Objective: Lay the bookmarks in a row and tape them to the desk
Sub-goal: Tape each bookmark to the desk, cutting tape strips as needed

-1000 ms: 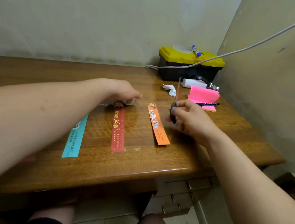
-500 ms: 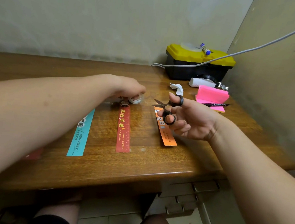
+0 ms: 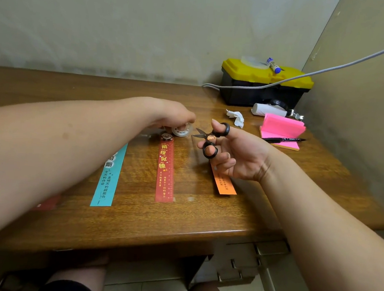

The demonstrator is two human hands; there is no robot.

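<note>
Lying in a row on the desk (image 3: pixel 134 219), the bookmarks are printed strips: blue (image 3: pixel 108 177), red (image 3: pixel 166 171), orange (image 3: pixel 226 185). Your left hand (image 3: pixel 172 117) grips the tape (image 3: pixel 182 131) at the red one's top; your right hand (image 3: pixel 238 157) holds scissors (image 3: pixel 211 140) over the orange one.

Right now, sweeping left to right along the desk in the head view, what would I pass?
A red strip half hidden under the left forearm → teal bookmark → red bookmark → orange bookmark → pink sticky notes. Left out, since they overlap these: scissors, tape roll, tissue.
</note>
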